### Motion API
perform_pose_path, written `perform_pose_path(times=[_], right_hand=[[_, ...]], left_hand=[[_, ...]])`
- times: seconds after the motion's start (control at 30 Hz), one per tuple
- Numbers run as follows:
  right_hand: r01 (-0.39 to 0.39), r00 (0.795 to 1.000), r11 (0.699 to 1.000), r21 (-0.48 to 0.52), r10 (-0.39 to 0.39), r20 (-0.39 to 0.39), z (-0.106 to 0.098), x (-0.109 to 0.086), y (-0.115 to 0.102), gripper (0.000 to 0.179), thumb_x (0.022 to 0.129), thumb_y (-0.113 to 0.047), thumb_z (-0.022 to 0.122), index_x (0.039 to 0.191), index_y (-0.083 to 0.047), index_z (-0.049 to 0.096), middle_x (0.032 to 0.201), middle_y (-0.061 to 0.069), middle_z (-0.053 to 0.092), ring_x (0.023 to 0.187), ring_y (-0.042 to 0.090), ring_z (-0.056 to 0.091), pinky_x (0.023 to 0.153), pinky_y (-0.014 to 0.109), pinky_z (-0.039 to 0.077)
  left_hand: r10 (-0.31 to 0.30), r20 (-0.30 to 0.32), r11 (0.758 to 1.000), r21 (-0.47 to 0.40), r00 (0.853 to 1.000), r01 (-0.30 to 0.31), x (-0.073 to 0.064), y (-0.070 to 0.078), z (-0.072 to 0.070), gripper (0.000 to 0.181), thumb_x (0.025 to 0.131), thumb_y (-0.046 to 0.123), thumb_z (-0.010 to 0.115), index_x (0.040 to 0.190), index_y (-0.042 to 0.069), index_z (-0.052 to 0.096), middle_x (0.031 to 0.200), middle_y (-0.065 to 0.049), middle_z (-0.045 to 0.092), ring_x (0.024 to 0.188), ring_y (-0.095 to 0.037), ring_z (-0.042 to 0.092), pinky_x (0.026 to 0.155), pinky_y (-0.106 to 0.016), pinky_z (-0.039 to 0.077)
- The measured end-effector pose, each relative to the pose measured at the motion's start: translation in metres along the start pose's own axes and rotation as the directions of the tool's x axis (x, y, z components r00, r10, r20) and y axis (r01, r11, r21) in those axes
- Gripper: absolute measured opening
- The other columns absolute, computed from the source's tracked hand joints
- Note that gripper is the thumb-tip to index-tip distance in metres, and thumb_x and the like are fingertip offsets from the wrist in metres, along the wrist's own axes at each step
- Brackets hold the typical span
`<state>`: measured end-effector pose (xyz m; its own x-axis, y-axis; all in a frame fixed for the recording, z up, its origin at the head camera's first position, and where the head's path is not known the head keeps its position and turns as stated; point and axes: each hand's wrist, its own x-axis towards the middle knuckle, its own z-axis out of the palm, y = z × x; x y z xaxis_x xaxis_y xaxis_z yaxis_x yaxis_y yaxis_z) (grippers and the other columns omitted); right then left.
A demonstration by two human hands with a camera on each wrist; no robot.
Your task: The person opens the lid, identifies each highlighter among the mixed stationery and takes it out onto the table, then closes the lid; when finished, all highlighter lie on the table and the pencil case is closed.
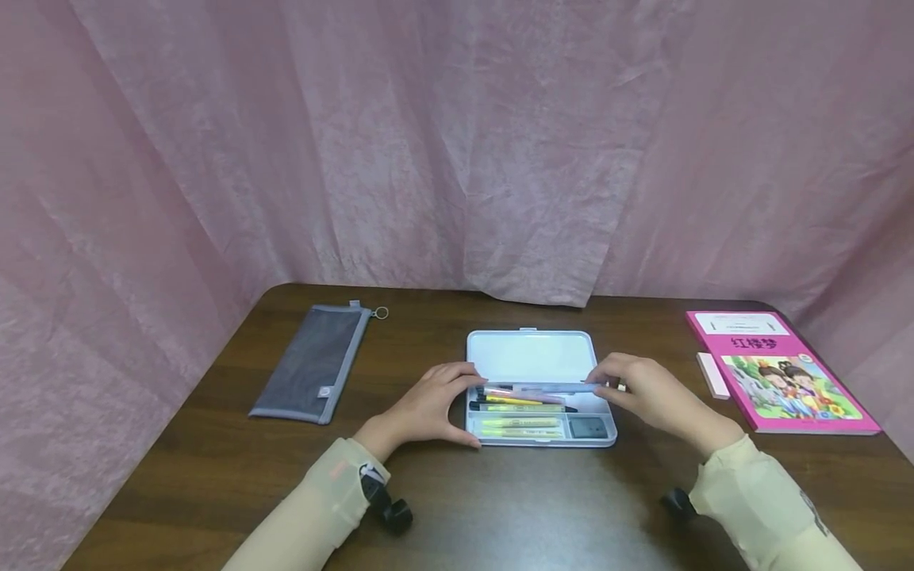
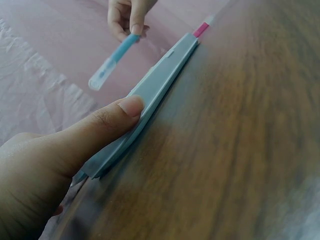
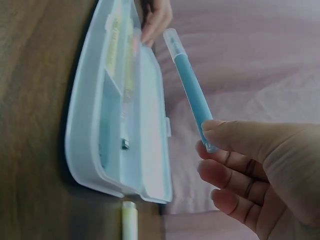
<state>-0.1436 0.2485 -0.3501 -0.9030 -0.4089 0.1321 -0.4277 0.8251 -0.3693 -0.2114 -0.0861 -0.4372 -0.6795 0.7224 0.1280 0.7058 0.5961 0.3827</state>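
A pale blue pencil case (image 1: 528,357) lies open on the table, its lid folded back. My left hand (image 1: 428,400) holds its left end, the thumb (image 2: 112,115) against the front wall and the fingers over the far side. Above the case, my right hand (image 1: 646,392) pinches one end of a blue pen (image 3: 192,87) with a clear cap, which points left. Several pens and a dark-tipped marker (image 1: 524,408) lie inside. Yellow highlighters (image 1: 521,423) fill the front compartment, beside a dark square block (image 1: 588,427) in the front right one.
A grey mesh zip pouch (image 1: 307,365) with a ring lies to the left. On the right are a pink picture-covered book (image 1: 793,388) and, against its left edge, a small white block (image 1: 712,376). A pink curtain (image 1: 457,159) hangs behind the table and touches its back edge.
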Motion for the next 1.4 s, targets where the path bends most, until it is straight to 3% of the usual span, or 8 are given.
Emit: perform_pose_path(times=[0.47, 1.2, 1.4], right_hand=[[-0.042, 0.998, 0.998, -0.039, 0.041, -0.041, -0.025, -0.016, 0.006, 0.016, 0.081, -0.010, 0.075, 0.096, -0.015, 0.072, 0.081, -0.009, 0.061, 0.069, 0.003, 0.049, 0.061, 0.019, 0.048], [-0.095, 0.991, 0.993, -0.077, 0.087, -0.103, -0.035, -0.044, 0.036, 0.017, 0.078, -0.008, 0.077, 0.093, -0.013, 0.071, 0.079, -0.009, 0.059, 0.068, -0.003, 0.045, 0.057, 0.018, 0.044], [-0.049, 0.985, 0.993, -0.110, 0.030, -0.169, -0.031, -0.053, 0.048, 0.016, 0.077, -0.004, 0.077, 0.090, -0.012, 0.071, 0.077, -0.012, 0.059, 0.068, -0.008, 0.043, 0.056, 0.019, 0.043]], left_hand=[[-0.004, 0.001, 1.000, 0.002, 1.000, 0.004, 0.000, 0.000, 0.000, 0.088, 0.065, 0.069, 0.074, 0.138, 0.026, 0.049, 0.144, 0.003, 0.044, 0.138, -0.018, 0.036, 0.117, -0.045, 0.028], [0.005, -0.002, 1.000, 0.010, 1.000, -0.005, 0.001, 0.000, 0.000, 0.089, 0.065, 0.068, 0.075, 0.138, 0.024, 0.049, 0.144, 0.001, 0.044, 0.138, -0.019, 0.037, 0.117, -0.044, 0.030], [0.010, -0.012, 1.000, 0.018, 1.000, -0.010, 0.000, 0.002, 0.000, 0.090, 0.064, 0.066, 0.077, 0.138, 0.023, 0.050, 0.144, 0.001, 0.044, 0.138, -0.019, 0.038, 0.117, -0.043, 0.031]])
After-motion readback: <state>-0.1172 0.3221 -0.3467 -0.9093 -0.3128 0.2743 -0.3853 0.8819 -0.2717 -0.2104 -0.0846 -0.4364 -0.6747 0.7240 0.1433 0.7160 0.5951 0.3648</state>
